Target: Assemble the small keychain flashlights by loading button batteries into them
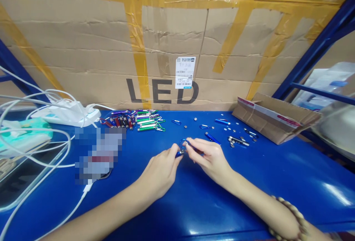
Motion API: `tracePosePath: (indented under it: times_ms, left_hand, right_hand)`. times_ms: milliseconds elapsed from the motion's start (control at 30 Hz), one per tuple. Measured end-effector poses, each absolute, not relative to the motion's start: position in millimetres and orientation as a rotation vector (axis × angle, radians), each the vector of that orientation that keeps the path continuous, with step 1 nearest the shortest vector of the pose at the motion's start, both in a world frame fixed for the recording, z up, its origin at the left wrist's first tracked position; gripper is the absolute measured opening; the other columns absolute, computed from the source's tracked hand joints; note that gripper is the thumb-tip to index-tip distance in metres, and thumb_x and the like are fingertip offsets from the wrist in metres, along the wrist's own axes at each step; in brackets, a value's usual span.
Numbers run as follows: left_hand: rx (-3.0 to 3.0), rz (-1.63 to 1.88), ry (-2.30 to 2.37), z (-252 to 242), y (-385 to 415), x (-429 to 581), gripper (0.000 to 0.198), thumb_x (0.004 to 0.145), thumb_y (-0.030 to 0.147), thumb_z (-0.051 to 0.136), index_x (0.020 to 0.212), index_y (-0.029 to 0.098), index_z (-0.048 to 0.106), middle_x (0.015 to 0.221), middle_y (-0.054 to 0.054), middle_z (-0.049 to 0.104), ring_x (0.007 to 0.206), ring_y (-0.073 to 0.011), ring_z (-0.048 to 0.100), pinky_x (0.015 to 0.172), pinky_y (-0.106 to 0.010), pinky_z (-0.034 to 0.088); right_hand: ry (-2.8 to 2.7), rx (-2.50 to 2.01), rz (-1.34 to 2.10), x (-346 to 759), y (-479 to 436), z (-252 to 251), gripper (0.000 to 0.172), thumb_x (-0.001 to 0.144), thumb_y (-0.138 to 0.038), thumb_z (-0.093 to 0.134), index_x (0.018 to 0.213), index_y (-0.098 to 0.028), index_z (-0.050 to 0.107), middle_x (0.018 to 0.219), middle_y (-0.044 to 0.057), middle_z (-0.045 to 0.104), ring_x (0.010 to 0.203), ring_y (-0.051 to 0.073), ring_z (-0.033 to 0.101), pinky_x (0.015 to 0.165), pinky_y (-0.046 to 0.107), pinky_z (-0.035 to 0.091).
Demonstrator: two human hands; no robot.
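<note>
My left hand (162,168) and my right hand (209,157) meet over the middle of a blue table (249,181). Between their pinched fingertips is a small blue keychain flashlight (181,152) with a blue carabiner clip (183,143) at its end. The left fingers pinch the flashlight's body. The right fingers close on the clip end. A bead bracelet (288,215) circles my right wrist.
A pile of coloured keychain flashlights (138,119) lies at the back. Loose blue clips (176,122), blue tubes (212,137) and button cells (238,139) are scattered right of my hands. A small cardboard box (274,119) sits far right. White cables and a power strip (66,113) lie left.
</note>
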State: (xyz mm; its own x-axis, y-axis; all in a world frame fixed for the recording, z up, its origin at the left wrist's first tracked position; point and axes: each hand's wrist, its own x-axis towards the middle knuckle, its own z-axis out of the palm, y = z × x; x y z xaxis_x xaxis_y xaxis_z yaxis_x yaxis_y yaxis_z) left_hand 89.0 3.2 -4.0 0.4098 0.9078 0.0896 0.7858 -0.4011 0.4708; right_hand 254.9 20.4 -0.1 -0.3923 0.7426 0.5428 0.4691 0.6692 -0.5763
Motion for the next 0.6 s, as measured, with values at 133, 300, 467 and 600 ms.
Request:
tracePosePath:
  times_ms: [133, 300, 467, 600]
  left_hand:
    - [2.304, 0.345, 1.557, -2.3, 2.6, 89.8, 0.032, 0.092, 0.027, 0.026, 0.122, 0.017, 0.036, 0.109, -0.015, 0.064, 0.096, -0.0317, 0.063, 0.067, -0.035, 0.045]
    - [2.290, 0.335, 1.599, 0.5, 0.6, 90.0, 0.031, 0.093, 0.028, 0.026, 0.120, 0.018, 0.039, 0.103, -0.015, 0.067, 0.092, -0.0315, 0.064, 0.063, -0.034, 0.045]
    - [2.268, 0.393, 1.677, -0.1, 1.9, 89.6, 0.022, 0.093, 0.028, 0.025, 0.105, 0.021, 0.042, 0.087, -0.011, 0.069, 0.082, -0.0292, 0.066, 0.057, -0.029, 0.040]
    - [2.266, 0.472, 1.613, -1.3, 6.7, 87.4, 0.014, 0.093, 0.027, 0.027, 0.094, 0.023, 0.041, 0.087, -0.007, 0.068, 0.081, -0.0269, 0.066, 0.056, -0.027, 0.039]
  right_hand:
    - [-2.153, -0.845, 0.375, 253.8, 21.5, -2.5, 0.036, 0.092, -0.032, 0.037, 0.083, -0.012, 0.065, 0.066, 0.005, 0.057, 0.058, 0.012, 0.051, 0.060, 0.024, 0.044]
    - [-2.171, -0.863, 0.382, 253.4, 22.2, -2.4, 0.036, 0.093, -0.032, 0.036, 0.078, -0.013, 0.063, 0.067, 0.005, 0.059, 0.058, 0.012, 0.051, 0.063, 0.024, 0.044]
    - [-2.107, -0.958, 0.439, 249.9, 19.4, -3.5, 0.036, 0.092, -0.033, 0.036, 0.073, -0.014, 0.060, 0.059, 0.002, 0.053, 0.054, 0.011, 0.047, 0.059, 0.024, 0.043]
    - [-2.162, -0.981, 0.576, 253.6, 21.5, 2.5, 0.036, 0.091, -0.033, 0.039, 0.066, -0.014, 0.058, 0.055, 0.000, 0.051, 0.051, 0.010, 0.046, 0.053, 0.022, 0.040]
